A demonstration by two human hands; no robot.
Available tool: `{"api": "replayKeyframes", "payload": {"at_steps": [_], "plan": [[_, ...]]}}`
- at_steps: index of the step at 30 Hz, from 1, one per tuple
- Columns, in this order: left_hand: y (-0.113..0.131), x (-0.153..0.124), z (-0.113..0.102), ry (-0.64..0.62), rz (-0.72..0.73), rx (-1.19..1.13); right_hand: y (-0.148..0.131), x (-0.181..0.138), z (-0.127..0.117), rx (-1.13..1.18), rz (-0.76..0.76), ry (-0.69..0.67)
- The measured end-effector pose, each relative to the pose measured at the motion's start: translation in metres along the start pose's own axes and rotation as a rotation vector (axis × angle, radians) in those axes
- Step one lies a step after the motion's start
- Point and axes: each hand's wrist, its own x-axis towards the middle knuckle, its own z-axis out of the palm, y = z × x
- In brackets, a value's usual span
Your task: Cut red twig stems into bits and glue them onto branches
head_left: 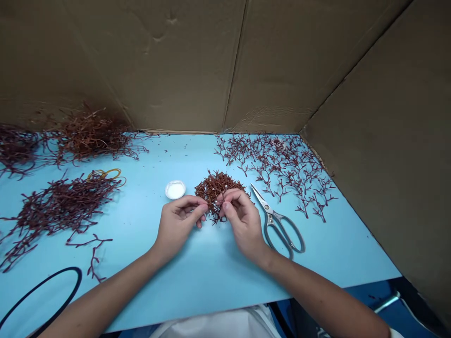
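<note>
My right hand (243,218) is closed in a pinch on a small brown branched twig (224,191), which has pale spots at its tips. Facing it, my left hand (181,220) also has thumb and forefinger pinched together; whatever is between them is too small to make out. Both hands are over the near edge of a heap of short reddish-brown twig pieces (214,183). Just behind my left hand sits a small white dish (175,189) with something white in it. Scissors (276,218) with grey handles lie beside my right hand, blades slightly apart.
Many separate branched twigs (282,162) are spread at the back right of the blue table (197,281). Piles of longer stems (88,134) and branched twigs (66,199) lie left, near yellow bands (105,174). A black hoop (75,281) is front left. Cardboard walls (176,70) enclose the back and right.
</note>
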Motion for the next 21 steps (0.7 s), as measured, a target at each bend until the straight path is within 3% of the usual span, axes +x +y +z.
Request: {"api": "replayKeyframes", "payload": {"at_steps": [8,21], "plan": [[0.000,-0.010,0.005,0.171,0.226,-0.015,-0.003,-0.009,0.011,0.180,0.079,-0.040],[-0.002,-0.016,0.011,0.246,0.230,-0.072,0.003,-0.013,0.019,0.228,0.064,-0.034]]}}
